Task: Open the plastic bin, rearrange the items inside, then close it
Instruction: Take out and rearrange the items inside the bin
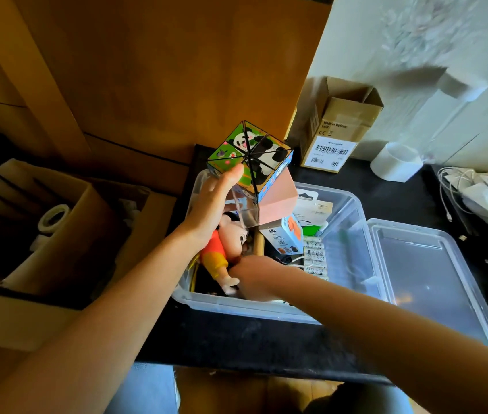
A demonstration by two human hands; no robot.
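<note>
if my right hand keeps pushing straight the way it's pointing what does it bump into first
Probably the doll. Your right hand is down inside the plastic bin, pointing left toward the doll's legs and seemingly already at them, though depth is hard to judge.

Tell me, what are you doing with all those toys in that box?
A person is sorting a clear plastic bin on a dark table. Its lid is off and lies just to the right. The left hand holds up a panda cube stacked with a pink box above the bin. The right hand reaches inside, by the legs of a doll in an orange shirt. Batteries and small boxes remain inside.
</note>
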